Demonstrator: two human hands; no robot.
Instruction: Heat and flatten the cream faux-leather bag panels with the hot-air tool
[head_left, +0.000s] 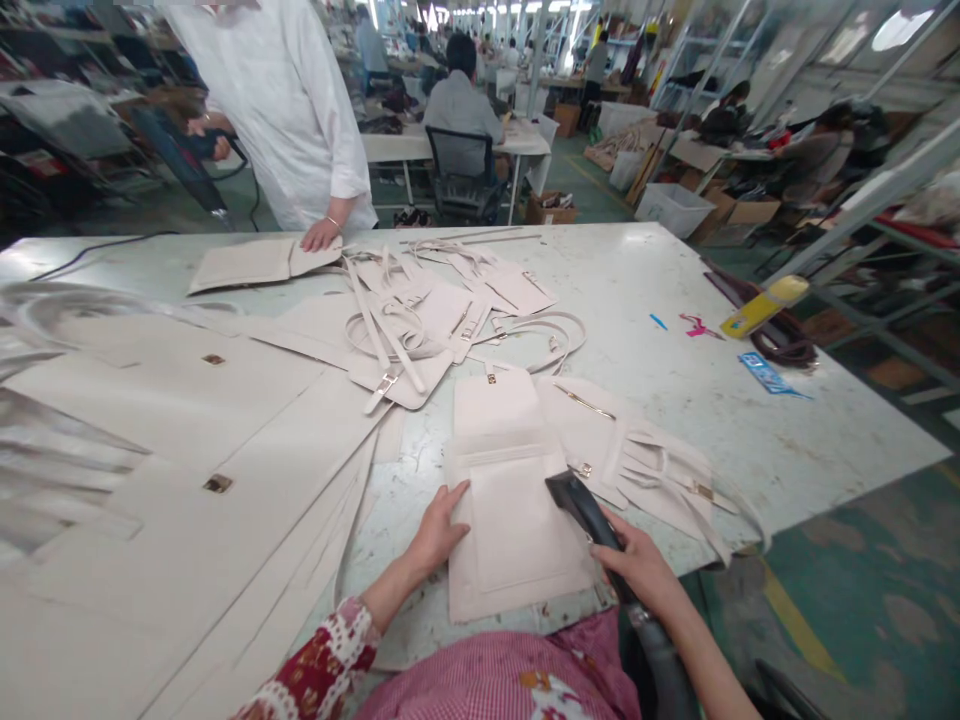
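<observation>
A pale beige bag piece (517,520) with a folded-up flap and a small metal clasp lies flat on the table in front of me. My left hand (437,528) rests against its left edge, thumb and fingers apart. In my right hand (637,560) is a black hand tool with a wide flat nozzle (581,505), gripped round its body. The nozzle touches or hovers just over the bag piece's right edge; I cannot tell which. To its right lie another beige piece (581,420) with a metal zip and a bundle of straps (667,470).
Large beige panels (180,400) cover the table's left side. Beyond them are more bag parts with straps (405,330). Across the table a person in white (277,110) holds a dark power tool (180,165). At right stand a yellow can (765,305) and a blue-white packet (769,373).
</observation>
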